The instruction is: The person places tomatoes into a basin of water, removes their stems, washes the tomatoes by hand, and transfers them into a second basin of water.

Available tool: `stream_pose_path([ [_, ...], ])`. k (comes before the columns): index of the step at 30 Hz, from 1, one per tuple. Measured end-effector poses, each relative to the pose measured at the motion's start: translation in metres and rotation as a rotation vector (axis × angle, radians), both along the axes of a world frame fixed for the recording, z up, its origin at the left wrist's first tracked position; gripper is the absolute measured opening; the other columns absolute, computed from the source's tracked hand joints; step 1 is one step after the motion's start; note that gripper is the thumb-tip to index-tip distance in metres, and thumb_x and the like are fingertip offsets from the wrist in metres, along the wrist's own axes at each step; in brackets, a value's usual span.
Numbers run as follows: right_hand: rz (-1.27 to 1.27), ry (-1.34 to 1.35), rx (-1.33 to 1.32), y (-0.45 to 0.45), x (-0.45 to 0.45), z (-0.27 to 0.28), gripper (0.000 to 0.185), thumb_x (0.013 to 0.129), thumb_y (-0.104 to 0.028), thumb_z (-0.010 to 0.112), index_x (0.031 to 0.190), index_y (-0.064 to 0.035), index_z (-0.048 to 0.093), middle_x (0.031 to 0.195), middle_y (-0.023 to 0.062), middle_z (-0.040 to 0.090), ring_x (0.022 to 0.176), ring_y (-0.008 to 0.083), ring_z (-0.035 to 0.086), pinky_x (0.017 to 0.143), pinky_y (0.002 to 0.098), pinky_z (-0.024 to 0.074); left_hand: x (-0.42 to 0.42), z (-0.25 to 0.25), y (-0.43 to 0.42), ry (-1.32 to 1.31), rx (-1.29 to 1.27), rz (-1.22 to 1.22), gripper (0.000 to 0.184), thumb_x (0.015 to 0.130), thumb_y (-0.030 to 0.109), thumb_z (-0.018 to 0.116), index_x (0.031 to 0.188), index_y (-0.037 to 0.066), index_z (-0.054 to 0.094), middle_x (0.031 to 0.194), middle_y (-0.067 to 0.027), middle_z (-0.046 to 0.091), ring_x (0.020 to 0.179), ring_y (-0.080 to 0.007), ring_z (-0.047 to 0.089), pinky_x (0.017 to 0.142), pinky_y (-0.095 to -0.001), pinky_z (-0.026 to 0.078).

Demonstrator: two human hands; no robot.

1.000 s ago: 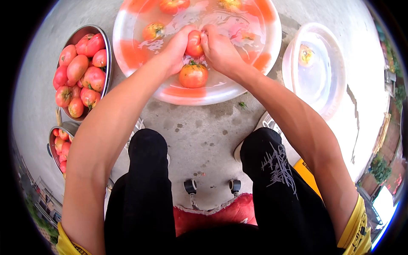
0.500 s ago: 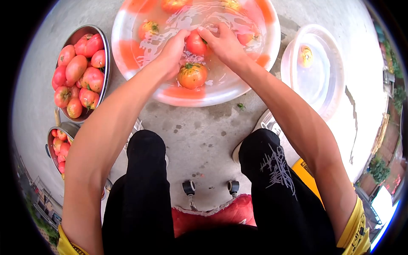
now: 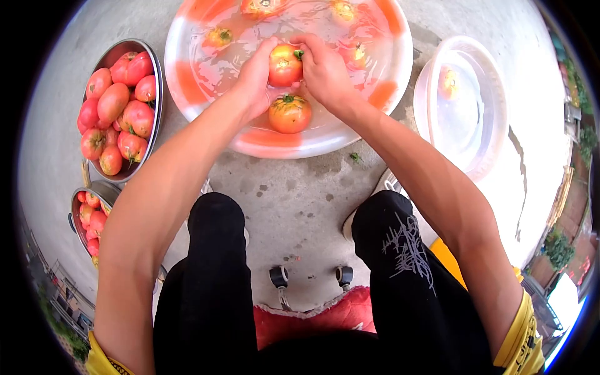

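A: Where's the held tomato (image 3: 284,65)?

B: Inside the basin's rim, between the left hand (image 3: 254,80) and the right hand (image 3: 327,70). Both are curled against it, the right by its green stem.

A: What crowds it?

B: A near tomato (image 3: 290,114) just below, by the front edge of the basin (image 3: 275,149), and 4 other tomatoes (image 3: 219,37) farther out in the water.

A: Beyond the rim?

B: Left, a metal bowl (image 3: 159,84) heaped with tomatoes (image 3: 114,102) just beside the basin, then a smaller pot (image 3: 105,191) partly behind the left forearm (image 3: 178,150). Right, a clear tub (image 3: 461,136) with 1 pale tomato (image 3: 448,82) inside.

A: Any room?

B: A strip of concrete floor (image 3: 281,178) between the basin's near edge and the 2 knees (image 3: 216,209), a green scrap (image 3: 354,157) on it. Sideways it's tight: bowl and tub each sit close to the rim. Between the legs stand 2 black casters (image 3: 279,275), by a red cushion (image 3: 312,322)
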State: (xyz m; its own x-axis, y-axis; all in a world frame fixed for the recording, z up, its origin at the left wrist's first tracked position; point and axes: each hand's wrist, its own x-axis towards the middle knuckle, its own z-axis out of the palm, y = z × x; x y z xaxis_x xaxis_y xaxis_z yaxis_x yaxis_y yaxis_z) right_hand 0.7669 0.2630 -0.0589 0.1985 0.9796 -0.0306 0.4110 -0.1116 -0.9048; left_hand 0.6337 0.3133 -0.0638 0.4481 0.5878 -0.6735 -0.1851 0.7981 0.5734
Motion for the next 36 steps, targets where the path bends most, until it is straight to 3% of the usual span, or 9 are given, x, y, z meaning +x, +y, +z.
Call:
stream_pose_path([
  [4, 0.095, -0.252, 0.331, -0.002, 0.009, 0.001, 0.02, 0.093, -0.014, 0.049, 0.102, -0.0011, 0.062, 0.099, 0.0209, 0.061, 0.079, 0.0399, 0.063, 0.078, 0.0435, 0.051, 0.006, 0.002, -0.004, 0.046, 0.066, 0.071, 0.047, 0.099, 0.046, 0.044, 0.116, 0.003, 0.055, 0.104, -0.0123, 0.065, 0.093, -0.0226, 0.066, 0.082, -0.0384, 0.056],
  [11, 0.18, -0.299, 0.157, -0.011, 0.023, 0.001, 0.019, 0.087, -0.015, 0.057, 0.1, -0.0036, 0.065, 0.097, 0.0168, 0.063, 0.083, 0.0335, 0.065, 0.08, 0.0411, 0.0512, 0.002, 0.005, 0.0, -0.034, -0.068, 0.059, 0.048, 0.098, 0.046, 0.046, 0.117, 0.003, 0.054, 0.11, -0.0133, 0.063, 0.099, -0.0231, 0.064, 0.087, -0.0411, 0.054],
  [14, 0.103, -0.126, -0.238, -0.01, 0.033, 0.019, 0.019, 0.089, -0.011, 0.056, 0.104, -0.0012, 0.061, 0.075, 0.0032, 0.061, 0.063, 0.0118, 0.057, 0.062, 0.0264, 0.0483, 0.005, 0.011, -0.002, 0.094, -0.074, 0.08, 0.05, 0.099, 0.048, 0.042, 0.118, 0.003, 0.054, 0.109, -0.0142, 0.063, 0.098, -0.0249, 0.064, 0.086, -0.044, 0.054],
  [18, 0.241, -0.074, -0.594, -0.015, 0.031, 0.01, 0.02, 0.089, -0.014, 0.055, 0.104, -0.0028, 0.062, 0.076, 0.003, 0.061, 0.064, 0.0124, 0.055, 0.06, 0.026, 0.045, 0.006, 0.01, -0.002, 0.001, -0.178, 0.214, 0.051, 0.1, 0.047, 0.037, 0.118, 0.003, 0.054, 0.11, -0.0149, 0.062, 0.099, -0.0284, 0.063, 0.088, -0.0454, 0.054],
  [21, 0.4, 0.117, -0.607, -0.019, 0.023, 0.002, 0.043, 0.09, -0.042, 0.058, 0.106, -0.003, 0.063, 0.074, 0.0039, 0.056, 0.068, 0.0113, 0.05, 0.064, 0.0287, 0.0429, 0.005, 0.008, 0.0, -0.029, -0.225, 0.231, 0.05, 0.1, 0.046, 0.037, 0.119, 0.002, 0.054, 0.112, -0.0145, 0.062, 0.102, -0.0292, 0.062, 0.091, -0.0442, 0.053],
  [27, 0.591, -0.089, -0.732, -0.015, 0.014, 0.05, 0.066, 0.084, -0.064, 0.057, 0.105, -0.0018, 0.067, 0.076, 0.0033, 0.054, 0.07, 0.0122, 0.047, 0.062, 0.0274, 0.0388, -0.004, -0.002, 0.006, 0.206, -0.065, 0.116, 0.046, 0.097, 0.042, 0.042, 0.116, 0.001, 0.054, 0.11, -0.0142, 0.062, 0.096, -0.026, 0.064, 0.085, -0.0414, 0.054],
  [31, 0.41, -0.104, -0.647, -0.02, 0.023, 0.034, 0.064, 0.085, -0.062, 0.057, 0.103, -0.0007, 0.066, 0.077, 0.0027, 0.053, 0.07, 0.0117, 0.046, 0.061, 0.0263, 0.0374, -0.02, -0.001, 0.018, 0.542, 0.207, -0.258, 0.037, 0.096, 0.035, 0.047, 0.111, 0.002, 0.055, 0.106, -0.0121, 0.063, 0.089, -0.0198, 0.065, 0.078, -0.0351, 0.055],
  [33, 0.182, 0.064, -0.703, -0.017, 0.029, 0.035, 0.069, 0.08, -0.056, 0.06, 0.113, 0.0046, 0.065, 0.109, 0.0207, 0.067, 0.103, 0.0282, 0.063, 0.091, 0.0359, 0.046, -0.024, 0.008, 0.016, 0.5, 0.206, -0.302, 0.034, 0.097, 0.032, 0.046, 0.112, 0.002, 0.055, 0.104, -0.0107, 0.064, 0.086, -0.0179, 0.065, 0.076, -0.0323, 0.054],
  [36, 0.015, 0.095, -0.61, -0.011, 0.028, 0.028, 0.064, 0.08, -0.052, 0.059, 0.105, 0.0066, 0.065, 0.102, 0.0206, 0.067, 0.099, 0.0287, 0.064, 0.087, 0.0364, 0.0482, -0.027, 0.025, 0.009, 0.383, 0.058, -0.501, 0.04, 0.098, 0.038, 0.047, 0.117, 0.003, 0.053, 0.106, -0.0105, 0.065, 0.088, -0.0181, 0.067, 0.075, -0.0328, 0.056],
])
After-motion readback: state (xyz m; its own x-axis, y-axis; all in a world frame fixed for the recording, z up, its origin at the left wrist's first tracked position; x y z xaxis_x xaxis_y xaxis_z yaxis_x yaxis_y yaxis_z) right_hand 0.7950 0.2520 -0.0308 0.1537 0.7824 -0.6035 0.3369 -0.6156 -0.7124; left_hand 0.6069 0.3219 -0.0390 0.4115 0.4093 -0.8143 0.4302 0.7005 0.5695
